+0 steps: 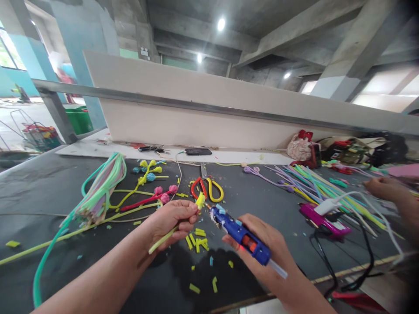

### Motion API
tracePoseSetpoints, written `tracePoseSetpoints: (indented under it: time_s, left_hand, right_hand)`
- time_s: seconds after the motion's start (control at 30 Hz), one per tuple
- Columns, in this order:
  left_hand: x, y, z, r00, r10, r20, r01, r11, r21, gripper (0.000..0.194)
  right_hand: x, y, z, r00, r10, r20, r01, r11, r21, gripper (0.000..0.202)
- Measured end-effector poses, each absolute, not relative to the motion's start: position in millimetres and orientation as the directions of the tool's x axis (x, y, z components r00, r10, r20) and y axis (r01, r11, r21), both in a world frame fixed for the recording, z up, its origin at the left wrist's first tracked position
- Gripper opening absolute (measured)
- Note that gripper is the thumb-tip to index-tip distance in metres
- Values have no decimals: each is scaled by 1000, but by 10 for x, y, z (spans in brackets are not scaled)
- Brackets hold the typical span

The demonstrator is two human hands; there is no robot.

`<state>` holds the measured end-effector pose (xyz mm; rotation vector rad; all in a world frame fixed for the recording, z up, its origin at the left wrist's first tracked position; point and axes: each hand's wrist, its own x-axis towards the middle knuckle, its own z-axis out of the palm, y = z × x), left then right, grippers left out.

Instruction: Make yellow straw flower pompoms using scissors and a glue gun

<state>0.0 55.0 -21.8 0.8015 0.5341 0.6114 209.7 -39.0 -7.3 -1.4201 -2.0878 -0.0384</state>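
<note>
Near the middle of the dark table, my left hand is closed on a yellow fuzzy stem with a small yellow bud at its upper end. A blue glue gun is gripped in my right hand; its nozzle points left and is close to the bud. Whether nozzle and bud touch is unclear. Scissors with red and yellow handles lie just behind the bud. Several short yellow pieces are scattered on the table below my hands.
Bundled pastel stems and flower sprigs lie left. At right are loose coloured stems, a magenta power strip with cables, and another person's hand. A phone rests behind, near a white panel.
</note>
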Motion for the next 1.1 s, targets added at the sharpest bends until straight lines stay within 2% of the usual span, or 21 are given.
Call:
tracePoseSetpoints:
  time_s: [0.17, 0.3, 0.4, 0.5, 0.6, 0.67, 0.73, 0.8, 0.83, 0.93, 1.0, 1.1]
  left_hand:
    - [-7, 548, -230, 696, 684, -218, -302, 555, 775, 16]
    - [-6, 545, -230, 690, 691, -214, -304, 546, 781, 14]
    - [-4, 543, -229, 690, 691, -215, -301, 544, 783, 15]
    - [-4, 545, -226, 692, 686, -225, -300, 557, 775, 14]
    - [-16, 555, -220, 685, 691, -231, -301, 557, 774, 13]
    - [-29, 563, -210, 677, 699, -230, -315, 557, 768, 13]
    - [-40, 569, -197, 672, 703, -232, -324, 561, 762, 15]
    - [-44, 571, -186, 671, 701, -241, -317, 565, 762, 16]
    - [-44, 571, -183, 671, 699, -246, -311, 567, 762, 16]
    - [-40, 572, -187, 677, 692, -251, -302, 572, 762, 15]
    - [-39, 574, -198, 679, 691, -248, -302, 570, 764, 15]
    - [-44, 576, -212, 674, 695, -250, -299, 566, 768, 14]
  right_hand:
    - [2316, -353, -69, -171, 831, 530, 881, 370, -296, 8]
    - [2616, -296, -87, -95, 900, 425, 970, 178, -162, 13]
    - [2850, -222, -190, -84, 941, 327, 992, 111, -64, 17]
    - [3018, -164, -289, -30, 978, 207, 996, 48, -81, 27]
    - [3113, -160, -252, 21, 998, 67, 985, -9, -172, 35]
    - [3113, -177, -148, 12, 1000, 5, 974, -11, -227, 49]
    - [3012, -186, -33, 24, 999, 47, 970, -12, -242, 55]
    - [2778, -171, 30, 78, 976, 205, 958, -17, -286, 28]
    - [2619, -153, 30, 71, 971, 229, 941, 11, -337, 15]
    - [2110, -69, -84, -135, 966, 222, 864, 224, -450, 12]
    - [1858, -2, -197, -254, 954, 159, 854, 298, -426, 14]
    - [1689, 84, -309, -293, 950, 106, 874, 311, -374, 14]
